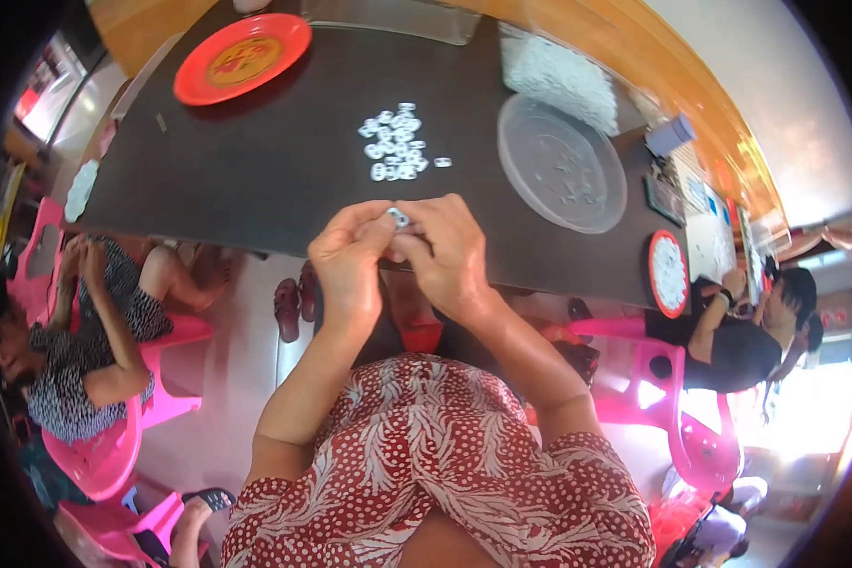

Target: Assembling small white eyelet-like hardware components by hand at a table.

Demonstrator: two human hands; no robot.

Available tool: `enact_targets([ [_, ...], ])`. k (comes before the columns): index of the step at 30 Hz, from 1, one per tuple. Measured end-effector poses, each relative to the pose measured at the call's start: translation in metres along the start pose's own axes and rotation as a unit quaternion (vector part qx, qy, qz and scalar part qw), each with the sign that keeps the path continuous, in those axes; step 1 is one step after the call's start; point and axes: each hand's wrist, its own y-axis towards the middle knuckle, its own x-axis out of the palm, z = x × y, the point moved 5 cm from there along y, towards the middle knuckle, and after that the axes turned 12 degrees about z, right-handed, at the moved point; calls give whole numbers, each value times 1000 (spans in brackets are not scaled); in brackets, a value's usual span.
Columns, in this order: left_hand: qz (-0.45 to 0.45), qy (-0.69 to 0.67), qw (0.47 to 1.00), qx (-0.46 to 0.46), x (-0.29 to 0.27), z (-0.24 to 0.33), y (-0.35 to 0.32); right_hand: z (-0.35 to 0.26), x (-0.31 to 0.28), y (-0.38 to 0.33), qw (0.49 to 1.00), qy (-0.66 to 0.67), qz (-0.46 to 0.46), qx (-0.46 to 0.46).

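Note:
Just over the near edge of the dark table, my left hand [348, 251] and my right hand [452, 251] meet, fingers bent together. Between their fingertips they pinch a small white plastic piece [399, 219] with dark openings in it. Its exact kind is too small to tell. Past my hands lies a loose pile of similar small white pieces [395, 144]. One white piece [443, 163] sits apart, to the right of the pile.
A round translucent tub [604, 204] with small bits inside stands at right, by a bag of white pieces [563, 80]. An orange-red plate [199, 87] is at far left. A red-rimmed dish [654, 284] holds white pieces. People sit on pink chairs at both sides.

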Motion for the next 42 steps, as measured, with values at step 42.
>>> enact_targets([
  [42,-76,-6,980,182,-3,10,-25,-18,-2,-11,996,73,49,29],
])
